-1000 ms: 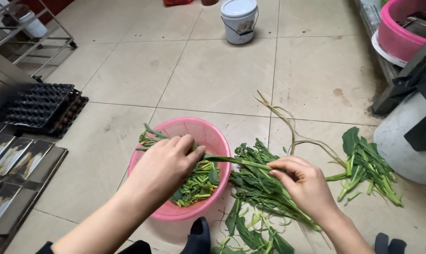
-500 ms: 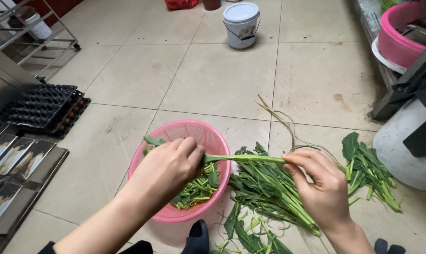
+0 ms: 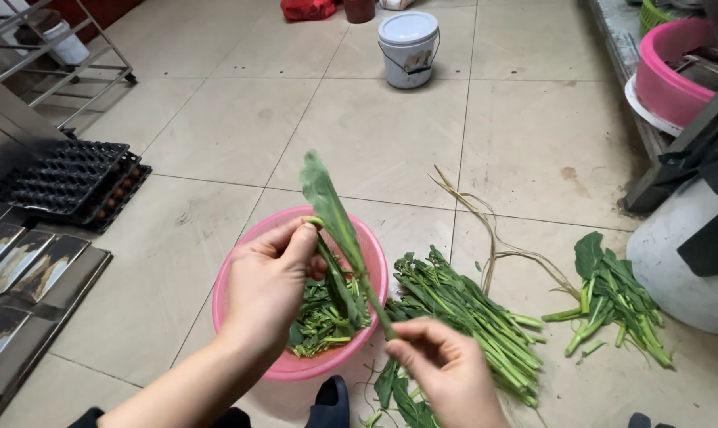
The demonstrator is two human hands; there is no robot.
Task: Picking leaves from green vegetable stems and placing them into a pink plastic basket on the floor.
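Stalk swung from level to upright; right hand lowered.

One head-worn camera looks steeply down and forward, close above a tiled floor.

Two bare forearms reach forward. The left hand pinches with thumb and forefinger (fingers curled); the right hand, lower, pinches too.

A long green leafy vegetable stalk slants upward over a round pink plastic basin, its broad leaf tip uppermost and its thin stem end lowest. The basin sits on the tiled floor, holding a heap of picked green leaves.
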